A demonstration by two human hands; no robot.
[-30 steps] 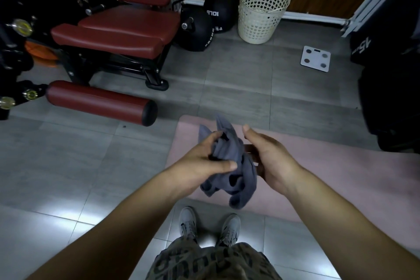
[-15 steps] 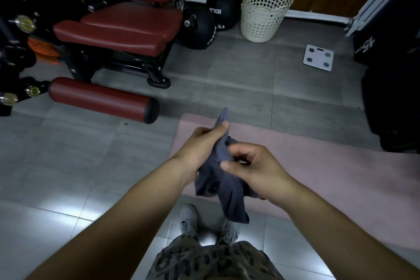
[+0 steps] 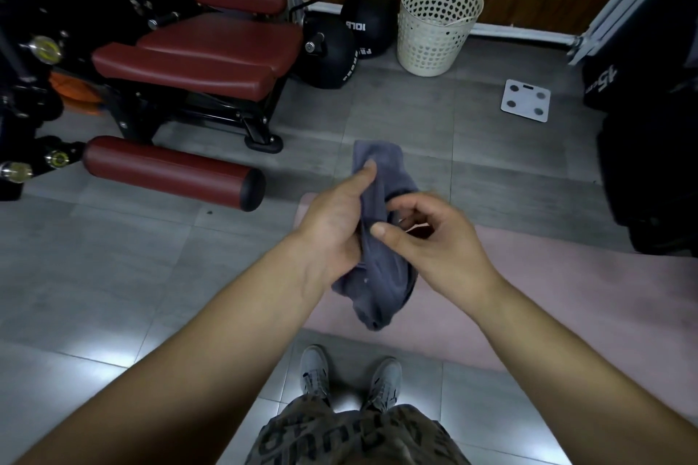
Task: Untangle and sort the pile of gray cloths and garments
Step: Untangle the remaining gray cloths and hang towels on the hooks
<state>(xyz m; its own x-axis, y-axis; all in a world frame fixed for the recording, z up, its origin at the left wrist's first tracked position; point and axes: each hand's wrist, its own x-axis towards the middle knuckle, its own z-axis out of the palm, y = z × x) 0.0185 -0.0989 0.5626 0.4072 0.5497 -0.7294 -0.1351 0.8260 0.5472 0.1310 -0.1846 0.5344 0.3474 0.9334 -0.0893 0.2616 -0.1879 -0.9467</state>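
Note:
A small gray cloth (image 3: 381,276) hangs in front of me, above a pink mat (image 3: 566,294). My left hand (image 3: 332,223) holds its upper left side, with the fingers laid along the fabric up to the top edge. My right hand (image 3: 426,238) is on the cloth's right side, thumb pressed on the front and fingers curled behind it. The cloth's lower end droops in a bunched fold. No other gray cloths are in view.
A cream perforated laundry basket (image 3: 438,23) stands by the far wall. A red padded gym machine (image 3: 200,49) and its roller pad (image 3: 170,174) fill the left. Black medicine balls (image 3: 328,53), a white scale (image 3: 525,100) and dark equipment (image 3: 649,162) at right surround the gray tiled floor.
The cloth has been pulled longer and straighter. My left hand slid up toward its top edge while my right hand shifted its pinch to the cloth's middle.

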